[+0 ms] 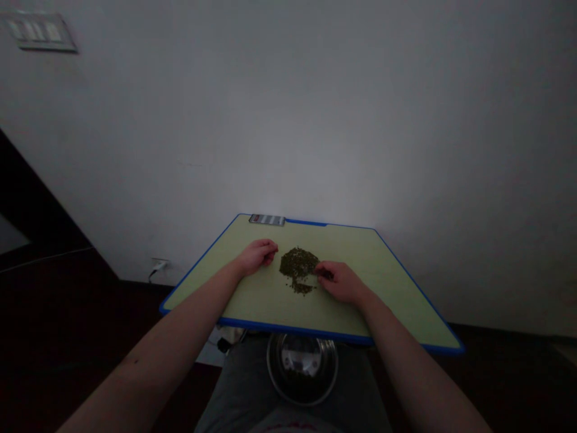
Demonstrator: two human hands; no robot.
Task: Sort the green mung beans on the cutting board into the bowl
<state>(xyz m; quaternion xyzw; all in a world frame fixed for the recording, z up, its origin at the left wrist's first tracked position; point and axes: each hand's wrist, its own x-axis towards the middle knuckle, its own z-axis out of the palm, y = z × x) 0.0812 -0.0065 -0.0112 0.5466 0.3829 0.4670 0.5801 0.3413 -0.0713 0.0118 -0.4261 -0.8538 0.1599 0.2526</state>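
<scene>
1. White wall (288, 120), filling the view far beyond both hands, with a switch plate (40, 31) high up and well left of the left hand, and a wall socket (160, 264) low down, beyond and left of the same hand, a cord hanging from it.
2. Pale green board (396, 300) with blue edging, laid out beneath both hands, its near edge just short of the wrists' line of sight to the lap.
3. Grey trousers (234, 391) below and between the hands, a steel bowl (302, 385) set on them, just under the board's near edge.
4. Flat silver strip (267, 220) with a red end, at the board's far edge, beyond the left hand; exact kind too small to tell.
5. Pile of dark green grains (297, 263), on the board between the hands, a few strays spread toward the near side.
6. Left hand (256, 257), loosely closed on the board, fingers curled, nothing visible in them, just beside the pile.
7. Right hand (340, 282), fingers curled, fingertips touching the pile's right edge; gripped grains or mere contact, impossible to tell.
</scene>
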